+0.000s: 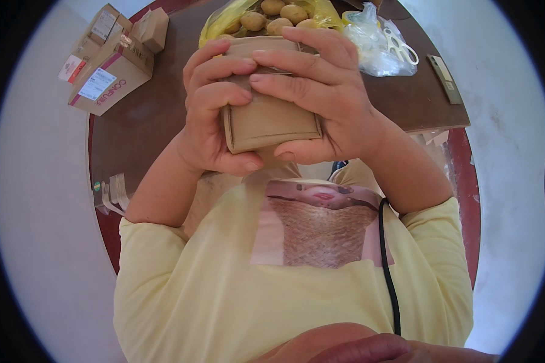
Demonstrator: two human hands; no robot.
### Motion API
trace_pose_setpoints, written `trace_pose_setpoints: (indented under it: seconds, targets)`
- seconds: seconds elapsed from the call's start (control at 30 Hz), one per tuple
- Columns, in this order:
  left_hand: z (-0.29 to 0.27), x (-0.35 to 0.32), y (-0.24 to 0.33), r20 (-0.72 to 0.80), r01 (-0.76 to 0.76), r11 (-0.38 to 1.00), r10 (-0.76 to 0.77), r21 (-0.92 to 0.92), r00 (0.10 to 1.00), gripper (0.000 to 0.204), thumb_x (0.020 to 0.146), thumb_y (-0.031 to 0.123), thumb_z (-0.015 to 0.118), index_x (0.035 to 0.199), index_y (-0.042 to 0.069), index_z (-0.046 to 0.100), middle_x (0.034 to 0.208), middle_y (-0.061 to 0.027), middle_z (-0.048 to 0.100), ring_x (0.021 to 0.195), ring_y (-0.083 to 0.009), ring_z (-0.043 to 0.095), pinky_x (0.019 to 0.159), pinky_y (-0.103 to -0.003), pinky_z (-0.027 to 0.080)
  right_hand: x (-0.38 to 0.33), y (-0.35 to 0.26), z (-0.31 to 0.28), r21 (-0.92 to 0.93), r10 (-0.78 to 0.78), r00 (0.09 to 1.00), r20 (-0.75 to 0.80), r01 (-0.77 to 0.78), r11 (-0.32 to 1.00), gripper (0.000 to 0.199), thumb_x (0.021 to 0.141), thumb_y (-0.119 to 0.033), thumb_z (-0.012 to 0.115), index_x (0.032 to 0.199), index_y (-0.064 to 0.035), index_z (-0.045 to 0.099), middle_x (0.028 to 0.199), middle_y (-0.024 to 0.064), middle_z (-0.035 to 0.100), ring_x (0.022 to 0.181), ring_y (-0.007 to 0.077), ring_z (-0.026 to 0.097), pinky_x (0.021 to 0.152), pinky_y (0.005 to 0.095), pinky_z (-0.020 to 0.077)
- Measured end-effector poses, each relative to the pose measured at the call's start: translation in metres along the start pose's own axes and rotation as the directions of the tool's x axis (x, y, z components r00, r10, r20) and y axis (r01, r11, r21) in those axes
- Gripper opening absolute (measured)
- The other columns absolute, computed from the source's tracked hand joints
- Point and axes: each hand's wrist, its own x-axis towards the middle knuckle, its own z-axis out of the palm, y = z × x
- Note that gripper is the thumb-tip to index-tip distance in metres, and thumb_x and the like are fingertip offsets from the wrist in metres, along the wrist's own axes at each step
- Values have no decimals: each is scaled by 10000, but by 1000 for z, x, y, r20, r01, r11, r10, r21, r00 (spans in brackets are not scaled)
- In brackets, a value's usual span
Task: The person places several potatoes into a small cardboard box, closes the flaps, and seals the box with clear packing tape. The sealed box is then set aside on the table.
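A small tan box (273, 121), which looks like cardboard, is held up in front of my chest, above the near edge of the table. My left hand (215, 106) wraps its left side, with the fingers over the top face and the thumb underneath. From the right, my right hand (321, 91) grips it the same way, its fingers spread across the upper face. The fingertips of both hands nearly meet at the middle of the box. Its underside is hidden from view.
On the dark brown table (145, 142), a yellow plastic bag (215, 21) of potatoes (272, 7) lies behind the box. Right of it is a clear plastic bag (378, 54) with white-handled scissors (399, 47). A flat rectangular object (444, 78) lies at the right edge. Several cartons (118, 69) stand far left.
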Motion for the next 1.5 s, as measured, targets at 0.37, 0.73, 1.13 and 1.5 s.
trace_pose_setpoints:
  seconds: [0.37, 0.73, 1.13, 1.5]
  targets:
    - [6, -13, 10, -209, 23, 988, 10, 155, 978, 613, 732, 629, 718, 1078, 159, 530, 1210, -150, 511, 1178, -367, 424, 1028, -526, 336, 8, 2, -5, 86, -25, 994, 108, 15, 996, 626, 740, -531, 719, 1136, -51, 653, 1228, 114, 640, 1189, 355, 509, 1031, 454, 345]
    - [4, -28, 16, -300, 78, 992, -45, 98, 953, 582, 717, 543, 761, 1065, 147, 515, 1179, -138, 534, 1127, -359, 446, 996, -507, 366, -2, -1, 7, 269, -23, 985, 172, -24, 963, 772, 791, -588, 674, 1309, -29, 546, 1443, 168, 449, 1380, 371, 350, 1112, 477, 268]
    - [-16, -38, 32, -274, 179, 977, -141, 120, 951, 547, 743, 466, 773, 1071, 112, 515, 1217, -162, 527, 1148, -365, 464, 994, -482, 377, -52, 3, 83, 822, 242, 895, 374, -441, 360, 1504, 489, -394, 962, 1527, -43, -67, 1563, 193, 177, 1448, 282, 188, 1172, 416, 199]
    - [16, -90, 37, -268, 442, 894, -446, -80, 854, 505, 693, 203, 802, 1059, 65, 483, 1203, -188, 518, 1148, -335, 493, 978, -435, 395, -6, 10, 0, -22, 341, 790, 510, -384, 923, 1021, 531, -264, 812, 1451, -145, 388, 1426, 211, 382, 1315, 423, 358, 1128, 472, 268]
